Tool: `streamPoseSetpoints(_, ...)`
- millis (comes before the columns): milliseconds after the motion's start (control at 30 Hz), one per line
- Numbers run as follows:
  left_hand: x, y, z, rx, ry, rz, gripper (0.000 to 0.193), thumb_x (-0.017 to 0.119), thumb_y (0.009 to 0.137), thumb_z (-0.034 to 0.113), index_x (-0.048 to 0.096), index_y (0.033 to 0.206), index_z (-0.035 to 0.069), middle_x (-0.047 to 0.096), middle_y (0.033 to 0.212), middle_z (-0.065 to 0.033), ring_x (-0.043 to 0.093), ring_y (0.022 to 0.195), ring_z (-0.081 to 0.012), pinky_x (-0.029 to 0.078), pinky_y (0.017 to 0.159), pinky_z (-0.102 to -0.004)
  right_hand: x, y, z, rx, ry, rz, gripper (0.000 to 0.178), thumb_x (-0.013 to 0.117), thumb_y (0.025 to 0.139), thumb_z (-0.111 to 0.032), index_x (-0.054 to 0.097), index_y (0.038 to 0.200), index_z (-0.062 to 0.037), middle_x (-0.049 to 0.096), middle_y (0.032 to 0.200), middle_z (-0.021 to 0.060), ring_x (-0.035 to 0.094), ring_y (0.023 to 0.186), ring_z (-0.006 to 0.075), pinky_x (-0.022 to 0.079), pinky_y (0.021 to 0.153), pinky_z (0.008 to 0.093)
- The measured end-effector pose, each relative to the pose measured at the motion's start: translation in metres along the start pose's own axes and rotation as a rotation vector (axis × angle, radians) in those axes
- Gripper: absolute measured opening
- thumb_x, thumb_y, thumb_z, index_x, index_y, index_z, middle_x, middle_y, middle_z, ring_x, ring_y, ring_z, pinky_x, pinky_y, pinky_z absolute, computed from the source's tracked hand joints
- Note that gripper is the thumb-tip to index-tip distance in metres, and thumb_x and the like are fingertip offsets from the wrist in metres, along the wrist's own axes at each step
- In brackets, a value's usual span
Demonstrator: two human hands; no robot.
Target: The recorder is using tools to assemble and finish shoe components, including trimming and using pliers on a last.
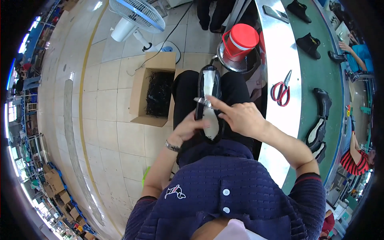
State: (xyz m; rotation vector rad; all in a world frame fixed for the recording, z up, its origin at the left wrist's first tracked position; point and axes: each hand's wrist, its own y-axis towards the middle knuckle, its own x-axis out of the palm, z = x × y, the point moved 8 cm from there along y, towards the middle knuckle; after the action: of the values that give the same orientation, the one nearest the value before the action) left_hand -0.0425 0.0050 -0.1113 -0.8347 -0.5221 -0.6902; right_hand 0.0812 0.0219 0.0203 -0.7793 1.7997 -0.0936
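Note:
A black shoe (217, 82) lies sole side up along my lap, its underside showing a long whitish insole strip. My left hand (188, 127) grips the shoe's near left side, with the thumb blurred over the insole. Across the shoe's middle sits a small silver metal tool (203, 102), too blurred to name its kind. The fingers of my right hand (245, 118) are curled, and the forefinger reaches onto that tool; the palm side is hidden.
To my left stands an open cardboard box (138, 100) with black scraps inside. Ahead are a white fan (138, 18) and a red lidded bucket (243, 38). On the metal bench edge (282, 132) lie red-handled scissors (282, 90) and a phone (276, 14). Black shoes (308, 46) rest on the green belt (304, 76).

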Motion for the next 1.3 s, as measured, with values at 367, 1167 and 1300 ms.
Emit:
streamPoseSetpoints(367,0.038,0.017,0.056,0.213,0.342,0.1,0.112,0.086,0.067,0.014,0.011,0.15,0.007,0.038,0.141,-0.0118,0.037,0.131,-0.0226,0.03,0.11,-0.0359,0.067,-0.155,0.156,0.825,0.269,0.689,0.058,0.063,0.091,-0.036,0.042,0.142,-0.0203,0.066,0.089,0.0211,0.068,0.08,0.0334,0.051,0.068,0.0414)
streamPoseSetpoints(1167,0.176,0.112,0.029,-0.052,0.489,-0.327,0.095,0.078,0.079,0.013,0.011,0.146,0.003,0.035,0.142,-0.012,0.037,0.13,-0.0199,0.034,0.108,-0.038,0.059,-0.153,0.133,0.22,1.306,1.013,0.095,0.082,0.07,-0.013,0.028,0.148,-0.0069,0.035,0.148,0.0137,0.035,0.135,0.0231,0.027,0.112,0.0365)
streamPoseSetpoints(1300,0.235,0.116,0.04,0.222,0.758,-0.59,0.115,0.075,0.083,0.023,-0.017,0.149,0.006,0.022,0.15,-0.0268,0.028,0.14,-0.032,0.025,0.113,-0.0428,0.057,-0.199,0.183,0.401,1.333,1.406,0.077,0.079,0.071,-0.004,0.044,0.139,-0.0049,0.051,0.134,0.008,0.05,0.12,0.0172,0.039,0.102,0.0304)
